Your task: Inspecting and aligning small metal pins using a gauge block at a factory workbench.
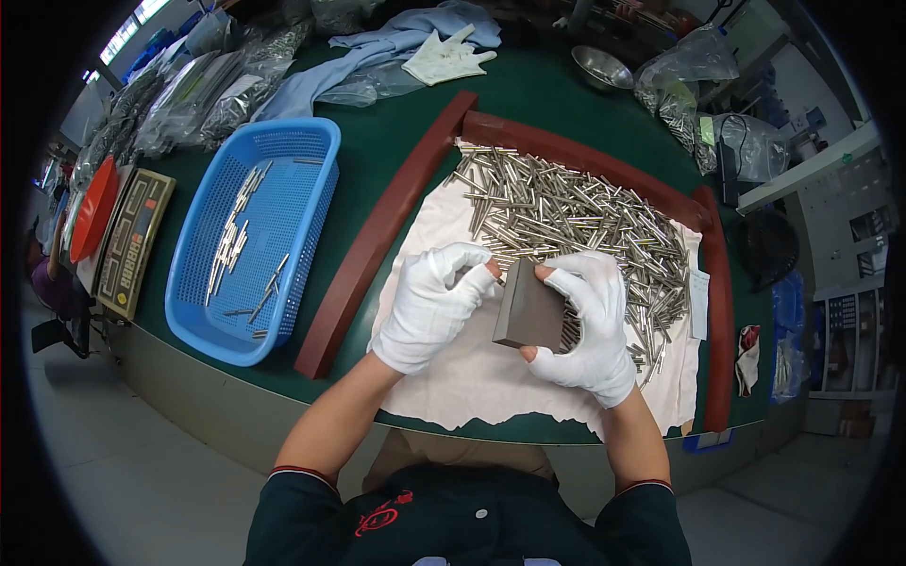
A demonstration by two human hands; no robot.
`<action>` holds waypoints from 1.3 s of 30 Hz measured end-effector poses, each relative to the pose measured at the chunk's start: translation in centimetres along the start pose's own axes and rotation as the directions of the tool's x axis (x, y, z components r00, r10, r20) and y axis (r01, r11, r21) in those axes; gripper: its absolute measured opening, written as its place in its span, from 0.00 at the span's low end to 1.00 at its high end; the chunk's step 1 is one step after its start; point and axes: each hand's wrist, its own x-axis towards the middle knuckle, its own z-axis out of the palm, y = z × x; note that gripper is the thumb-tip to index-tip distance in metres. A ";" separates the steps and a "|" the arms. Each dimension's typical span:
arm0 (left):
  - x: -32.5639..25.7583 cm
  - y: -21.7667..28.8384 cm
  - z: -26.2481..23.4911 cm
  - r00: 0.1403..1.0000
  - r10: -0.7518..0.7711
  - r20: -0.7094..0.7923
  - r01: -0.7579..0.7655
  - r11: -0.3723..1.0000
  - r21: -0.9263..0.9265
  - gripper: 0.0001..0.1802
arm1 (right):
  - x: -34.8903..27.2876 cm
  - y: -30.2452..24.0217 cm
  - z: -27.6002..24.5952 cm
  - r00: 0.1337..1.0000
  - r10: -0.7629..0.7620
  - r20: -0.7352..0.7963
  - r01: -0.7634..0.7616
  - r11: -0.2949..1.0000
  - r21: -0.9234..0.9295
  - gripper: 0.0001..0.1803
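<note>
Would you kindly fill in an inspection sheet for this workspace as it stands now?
Surface: green table; a pale cloth lies between red-brown bars.
Work items: metal pins heaped on the cloth, more in the blue basket; one dark block.
Clutter: blue fabric, loose white glove, metal bowl and plastic bags toward the far side.
Hands: right hand grips the dark block; left hand is beside it, fingers curled, contents unclear.
Cables: possibly one thin dark cable at upper right; unclear.
Surroundings: orange-red container at left; another person at the left edge.
</note>
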 end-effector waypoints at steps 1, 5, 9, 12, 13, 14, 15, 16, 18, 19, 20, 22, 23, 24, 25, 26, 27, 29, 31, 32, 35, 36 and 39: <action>0.0 0.1 0.0 1.000 0.003 0.001 -0.003 1.000 0.010 0.07 | 0.0 0.0 0.0 1.000 -0.005 0.008 0.005 1.000 -0.002 0.37; -0.1 0.1 0.1 0.999 0.032 0.028 -0.034 0.997 0.062 0.05 | 0.0 0.1 0.3 0.999 0.028 -0.015 -0.029 0.998 -0.053 0.37; -0.2 0.0 0.2 0.999 0.021 0.042 -0.023 0.999 0.037 0.07 | -0.2 0.7 0.4 0.998 0.038 -0.052 -0.041 0.997 -0.070 0.37; -0.2 0.0 0.4 0.999 0.047 0.017 -0.048 0.997 0.061 0.08 | 0.0 -0.1 0.2 0.999 -0.008 -0.038 0.008 1.000 -0.023 0.38; -0.2 -0.1 0.4 1.000 0.016 0.022 -0.017 0.999 0.047 0.08 | -0.2 0.0 0.4 0.999 -0.003 -0.034 0.002 1.000 -0.027 0.37; -0.2 -0.2 0.4 0.999 -0.018 0.028 0.017 0.999 0.034 0.08 | -0.2 0.0 0.5 0.999 0.036 -0.034 -0.037 0.998 -0.041 0.37; -0.3 -0.1 0.4 0.999 -0.019 0.029 0.018 0.999 0.034 0.08 | -0.2 0.2 0.6 0.997 0.075 -0.034 -0.077 0.996 -0.055 0.36; -0.4 0.1 0.4 0.997 -0.062 0.036 0.064 0.997 -0.040 0.08 | -0.2 0.4 0.8 0.994 0.078 -0.072 -0.082 0.995 -0.051 0.35; -0.4 0.2 0.4 0.994 -0.103 0.043 0.107 0.987 -0.116 0.09 | -0.3 0.9 0.6 0.996 0.055 -0.068 -0.056 0.998 -0.015 0.34; -0.3 0.2 0.4 0.995 -0.087 0.041 0.089 0.995 -0.039 0.08 | -0.3 1.0 0.6 0.997 0.031 -0.065 -0.030 0.999 0.022 0.34; -0.3 0.3 0.4 0.997 -0.071 0.041 0.069 0.997 0.037 0.08 | -0.1 0.5 0.2 0.999 0.032 -0.041 -0.030 0.998 0.048 0.34; -0.3 0.1 0.6 0.995 -0.097 0.037 0.098 0.994 -0.038 0.08 | -0.1 0.5 0.5 0.997 0.058 -0.043 -0.057 0.998 0.024 0.34; -0.4 0.0 0.6 0.992 -0.124 0.036 0.127 0.986 -0.112 0.08 | -0.2 0.5 0.8 0.995 0.085 -0.047 -0.085 0.996 0.001 0.34; -0.4 -0.2 0.6 0.992 -0.124 0.036 0.128 0.985 -0.112 0.08 | -0.2 0.6 1.1 0.990 0.116 -0.085 -0.117 0.993 -0.009 0.33; -0.5 -0.3 0.5 0.994 -0.105 0.042 0.109 0.990 -0.087 0.08 | -0.3 0.7 1.0 0.990 0.116 -0.085 -0.117 0.993 -0.009 0.33; -0.4 -0.3 0.5 0.995 -0.085 0.046 0.088 0.994 -0.063 0.08 | -0.3 1.0 0.7 0.993 0.094 -0.076 -0.093 0.996 0.017 0.33; -0.4 -0.2 0.6 0.995 -0.085 0.044 0.087 0.994 -0.063 0.08 | -0.3 1.1 0.6 0.995 0.071 -0.067 -0.068 0.997 0.044 0.33; -0.4 0.2 0.7 0.995 -0.091 0.040 0.092 0.996 -0.020 0.08 | -0.3 0.8 0.6 0.998 0.052 -0.035 -0.050 0.997 0.067 0.33; -0.5 0.1 0.6 0.995 -0.092 0.042 0.094 0.995 -0.041 0.08 | -0.4 0.7 1.0 0.991 0.125 -0.057 -0.125 0.992 -0.002 0.33; -0.5 0.1 0.6 0.995 -0.090 0.044 0.092 0.994 -0.064 0.08 | -0.3 0.8 0.9 0.991 0.124 -0.057 -0.124 0.992 -0.003 0.33; -0.5 -0.4 0.7 0.993 -0.114 0.040 0.115 0.993 -0.025 0.08 | -0.3 0.7 0.4 0.998 0.057 -0.039 -0.056 0.998 0.039 0.33; -0.5 -0.3 0.7 0.993 -0.114 0.039 0.115 0.993 -0.024 0.08 | -0.2 0.5 0.4 0.999 0.046 -0.018 -0.046 0.999 0.013 0.33; -0.4 -0.1 0.8 0.996 -0.067 0.056 0.071 0.995 -0.065 0.08 | -0.5 1.0 1.2 0.986 0.123 -0.115 -0.131 0.989 -0.063 0.33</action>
